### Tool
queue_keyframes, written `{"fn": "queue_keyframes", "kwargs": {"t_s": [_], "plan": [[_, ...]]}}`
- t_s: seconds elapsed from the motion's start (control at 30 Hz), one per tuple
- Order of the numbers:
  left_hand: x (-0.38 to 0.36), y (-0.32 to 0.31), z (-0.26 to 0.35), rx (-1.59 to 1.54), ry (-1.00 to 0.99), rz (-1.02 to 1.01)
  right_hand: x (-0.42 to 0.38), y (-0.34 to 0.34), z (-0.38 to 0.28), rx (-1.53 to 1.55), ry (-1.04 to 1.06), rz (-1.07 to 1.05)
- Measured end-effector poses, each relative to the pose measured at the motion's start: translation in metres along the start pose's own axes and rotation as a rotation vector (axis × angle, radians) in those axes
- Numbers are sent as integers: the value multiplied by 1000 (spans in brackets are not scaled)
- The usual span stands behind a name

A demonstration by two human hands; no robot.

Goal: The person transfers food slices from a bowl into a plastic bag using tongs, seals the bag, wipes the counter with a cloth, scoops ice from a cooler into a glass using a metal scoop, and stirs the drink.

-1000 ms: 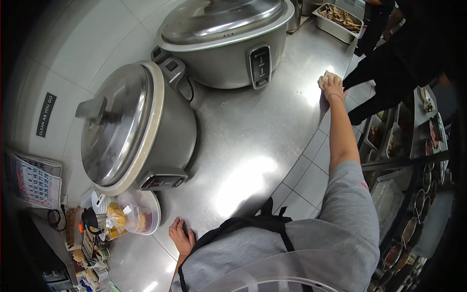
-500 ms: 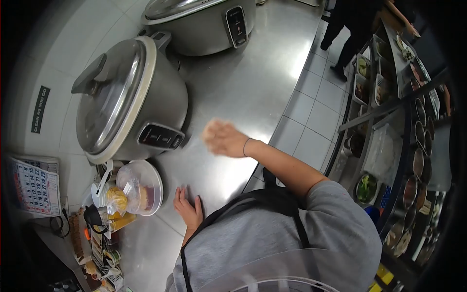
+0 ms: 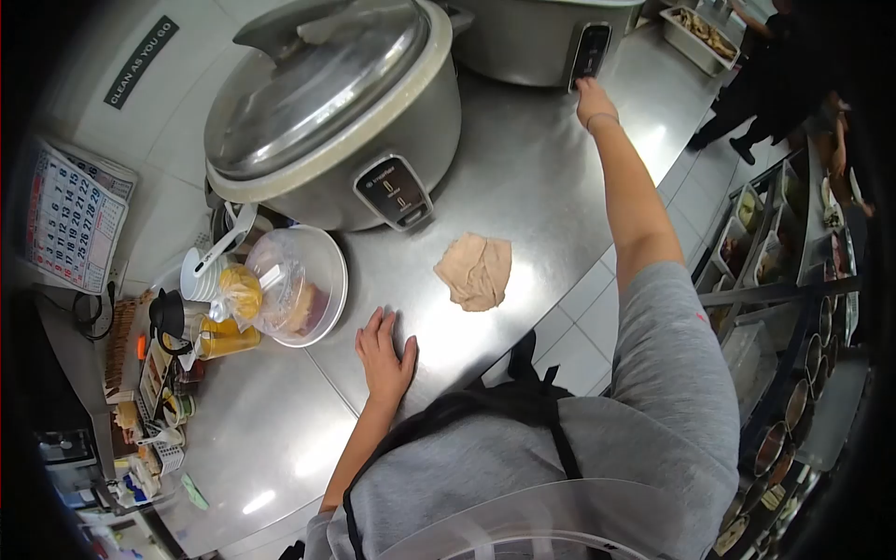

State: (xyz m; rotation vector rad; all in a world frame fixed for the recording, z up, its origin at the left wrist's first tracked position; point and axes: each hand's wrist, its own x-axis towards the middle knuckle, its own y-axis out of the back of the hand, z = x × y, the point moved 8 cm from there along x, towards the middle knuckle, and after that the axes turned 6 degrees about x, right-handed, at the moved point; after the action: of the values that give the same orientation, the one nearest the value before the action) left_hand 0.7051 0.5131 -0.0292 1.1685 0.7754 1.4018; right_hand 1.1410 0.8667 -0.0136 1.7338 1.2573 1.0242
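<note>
My right hand (image 3: 595, 103) reaches to the far rice cooker (image 3: 518, 42), its fingers drawn together at the lower end of the control panel (image 3: 591, 52). The fingertips hide what they touch there. Flat on the steel counter (image 3: 523, 168), my left hand (image 3: 385, 362) rests open with nothing in it. A crumpled beige cloth (image 3: 476, 272) lies on the counter between my two hands. The near rice cooker (image 3: 327, 103) stands beyond it with the lid on.
A white tub (image 3: 342, 280) with bagged food sits left of the cloth. Beside it are a pitcher of yellow liquid (image 3: 224, 338) and stacked cups (image 3: 198, 275). A metal food tray (image 3: 700, 42) is at the far end. Another person (image 3: 770, 84) stands beyond the counter.
My right hand has let go of the cloth, which now lies on the counter, and has moved forward to the far cooker's panel. The view has shifted; my left hand stays on the counter.
</note>
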Motion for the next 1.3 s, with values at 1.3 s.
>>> {"fn": "queue_keyframes", "kwargs": {"t_s": [1.3], "plan": [[8,-66,207,55,-455,-616,-409,-367,157,1339,-1188,-273]]}}
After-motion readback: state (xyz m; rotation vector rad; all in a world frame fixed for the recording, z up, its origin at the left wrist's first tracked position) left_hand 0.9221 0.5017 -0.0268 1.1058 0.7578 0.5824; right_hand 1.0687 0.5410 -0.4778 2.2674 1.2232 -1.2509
